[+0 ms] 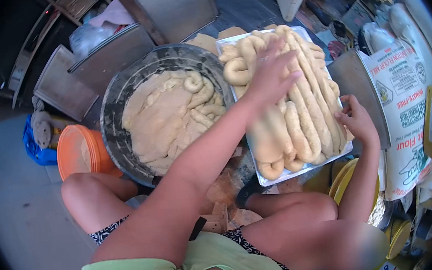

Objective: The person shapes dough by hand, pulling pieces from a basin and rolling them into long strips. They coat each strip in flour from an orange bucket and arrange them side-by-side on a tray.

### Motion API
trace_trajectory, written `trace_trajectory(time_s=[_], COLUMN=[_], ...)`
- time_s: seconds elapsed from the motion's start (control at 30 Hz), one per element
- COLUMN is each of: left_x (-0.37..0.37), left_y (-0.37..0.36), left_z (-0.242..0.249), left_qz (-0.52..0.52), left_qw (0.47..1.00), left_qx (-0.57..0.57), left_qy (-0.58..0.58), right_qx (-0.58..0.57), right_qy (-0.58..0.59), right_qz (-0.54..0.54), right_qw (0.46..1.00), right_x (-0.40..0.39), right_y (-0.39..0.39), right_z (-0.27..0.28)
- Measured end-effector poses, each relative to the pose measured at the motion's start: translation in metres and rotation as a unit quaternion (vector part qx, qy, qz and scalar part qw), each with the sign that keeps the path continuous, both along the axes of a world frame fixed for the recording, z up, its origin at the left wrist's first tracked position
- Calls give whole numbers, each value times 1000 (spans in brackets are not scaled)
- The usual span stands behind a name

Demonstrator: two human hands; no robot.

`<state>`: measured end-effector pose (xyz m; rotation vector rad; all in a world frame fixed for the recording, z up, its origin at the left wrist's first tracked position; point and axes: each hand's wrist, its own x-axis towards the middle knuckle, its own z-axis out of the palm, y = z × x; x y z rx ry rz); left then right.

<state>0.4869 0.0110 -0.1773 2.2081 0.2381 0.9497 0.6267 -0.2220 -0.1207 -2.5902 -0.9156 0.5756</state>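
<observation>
Long pale dough ropes [303,100] lie side by side on a tray [226,42], with folded and coiled dough pieces at its left side. Over the upper part of the ropes my left hand [274,72] reaches across with fingers spread, holding nothing. My right hand [356,120] is at the tray's right edge, fingers loosely curled and apart, fingertips right beside the outermost rope. To the left of the tray stands a large black basin [108,114] holding a mass of soft dough [151,115] and a few coiled strands.
An orange bucket [74,151] stands left of the basin. Metal sheet trays [115,59] lean behind it. Printed flour sacks [401,112] crowd the right side, and a yellow tub [344,174] sits under my right forearm. My bent legs frame the near side.
</observation>
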Motion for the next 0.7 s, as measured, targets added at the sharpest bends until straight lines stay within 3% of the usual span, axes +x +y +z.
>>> trace_trajectory(time_s=[0.07,0.1,0.13,0.2,0.27,0.33,0.37,0.43,0.5,0.57,0.63,0.7], left_x=[-69,-111,-147,-226,-303,-359,-373,-396,-420,-398,-376,-373], left_y=[25,34,53,92,120,134,132,126,126,107,98,94], left_z=[-33,-36,-73,-145,-216,-260,-269,-289,-398,-368,-322,-295], left_qz=[129,213,245,363,380,356,362,425,407,404,450,462], left_qw=[986,973,949,917,841,789,787,758,723,753,707,690], left_qx=[-65,-75,-188,-103,-211,-240,-244,-367,-529,-464,-386,-411], left_qy=[-86,-38,-59,130,321,438,436,332,177,234,386,377], right_qx=[27,81,134,179,171,96,34,-70,-118,-34,18,-2], right_qy=[-52,-67,-81,-47,24,29,20,43,58,51,19,46], right_qz=[11,39,67,127,259,393,452,494,435,364,262,185], right_qw=[998,994,985,974,950,914,891,866,891,929,965,982], right_x=[-21,-36,-55,-100,-143,-179,-188,-204,-210,-193,-182,-185], right_y=[16,29,43,77,114,155,177,232,298,354,387,403], right_z=[16,30,44,62,68,64,50,18,-24,-108,-184,-241])
